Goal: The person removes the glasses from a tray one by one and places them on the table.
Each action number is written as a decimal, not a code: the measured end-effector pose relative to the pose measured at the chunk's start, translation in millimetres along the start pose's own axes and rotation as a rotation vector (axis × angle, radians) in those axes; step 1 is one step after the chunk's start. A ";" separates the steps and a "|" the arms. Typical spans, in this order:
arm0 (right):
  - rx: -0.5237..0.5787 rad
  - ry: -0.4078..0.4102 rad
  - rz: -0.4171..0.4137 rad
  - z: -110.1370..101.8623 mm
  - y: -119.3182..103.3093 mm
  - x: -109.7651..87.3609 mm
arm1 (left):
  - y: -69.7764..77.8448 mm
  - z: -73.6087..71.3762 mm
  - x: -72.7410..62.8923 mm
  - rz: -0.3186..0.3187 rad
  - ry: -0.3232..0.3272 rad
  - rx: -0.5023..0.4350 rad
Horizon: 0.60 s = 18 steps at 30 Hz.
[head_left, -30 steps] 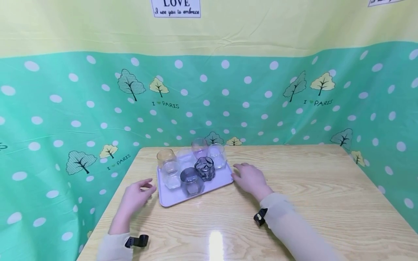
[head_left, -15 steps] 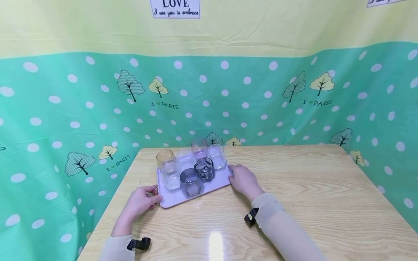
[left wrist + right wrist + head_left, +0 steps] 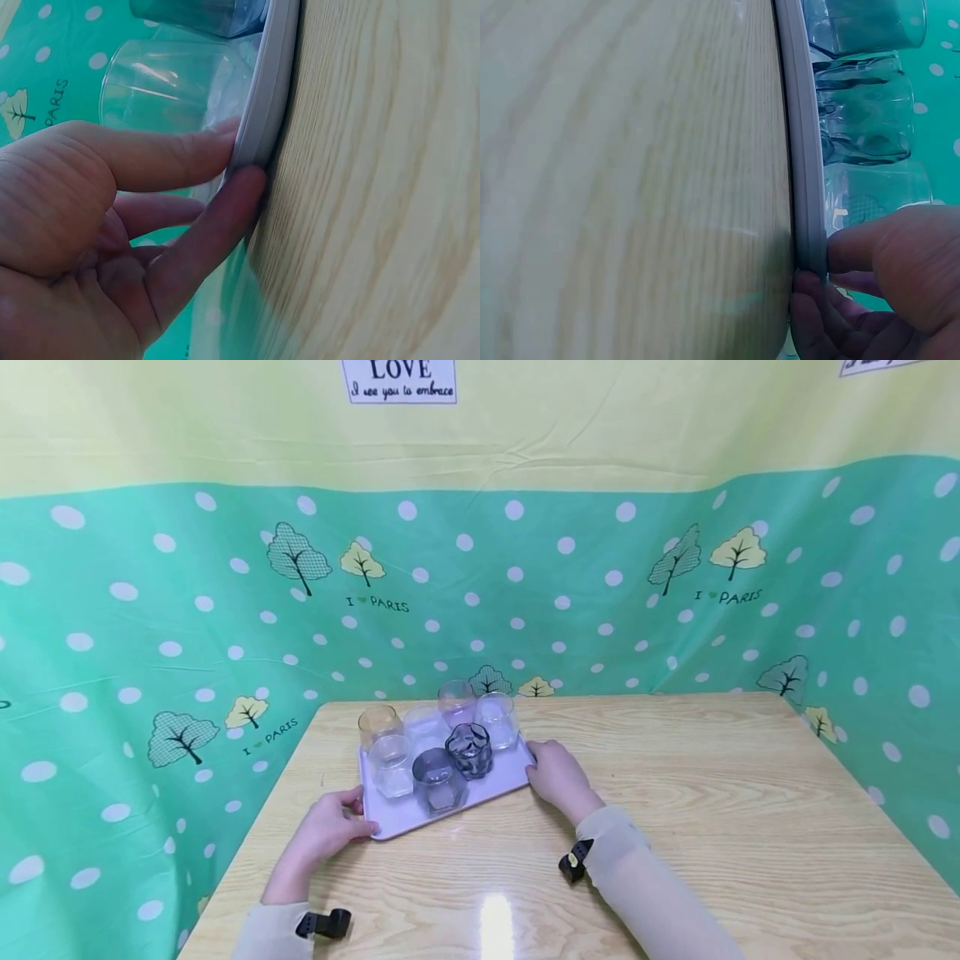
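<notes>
A pale lilac tray (image 3: 504,777) lies slightly turned on the table and bears several drinking glasses. At its front sits a smoky grey glass (image 3: 440,783), beside a dark wavy-sided glass (image 3: 470,753) and a clear glass (image 3: 392,770). Behind them stand an amber glass (image 3: 380,727), a pinkish glass (image 3: 457,703) and another clear glass (image 3: 497,720). My left hand (image 3: 326,827) pinches the tray's left front corner, thumb above the rim (image 3: 268,82) and a finger below. At the right end, my right hand (image 3: 558,781) grips the rim (image 3: 804,150) between thumb and curled fingers.
The light wooden table (image 3: 712,810) stretches to the right and in front of the tray. Close behind the glasses hangs a green dotted curtain (image 3: 525,585), which also runs along both sides.
Both hands have closed in on the tray's ends and taken hold of its rim. The left moved right and toward the front corner; the right moved left. The tray stays about where it was.
</notes>
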State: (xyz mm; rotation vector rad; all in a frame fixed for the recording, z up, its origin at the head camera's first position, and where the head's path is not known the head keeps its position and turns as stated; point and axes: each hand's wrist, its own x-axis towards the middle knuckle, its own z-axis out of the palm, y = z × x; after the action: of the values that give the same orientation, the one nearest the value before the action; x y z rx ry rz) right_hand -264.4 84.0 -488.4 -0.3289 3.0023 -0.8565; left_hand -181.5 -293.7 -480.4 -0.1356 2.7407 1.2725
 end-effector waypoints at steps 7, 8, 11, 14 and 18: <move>0.098 0.033 0.037 4.6 -0.1 -4.2 | -0.7 2.8 4.6 -0.012 0.029 0.066; 0.113 0.039 0.044 4.6 0.0 -4.9 | 0.2 3.0 5.5 -0.014 0.030 0.080; 0.159 0.057 0.057 4.1 0.8 -7.6 | 3.2 3.3 8.6 -0.018 0.029 0.111; 0.194 0.064 0.067 3.0 3.6 -10.7 | 5.7 2.8 12.5 -0.024 0.024 0.117; 0.242 0.043 0.102 1.9 10.1 -17.2 | 6.6 2.7 17.8 -0.030 0.027 0.112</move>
State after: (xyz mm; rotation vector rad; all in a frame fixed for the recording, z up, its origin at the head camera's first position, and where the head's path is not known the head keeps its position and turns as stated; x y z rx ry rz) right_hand -249.5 94.8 -496.2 -0.1532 2.8786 -1.2137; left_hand -199.8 -288.0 -479.7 -0.1843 2.8136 1.1151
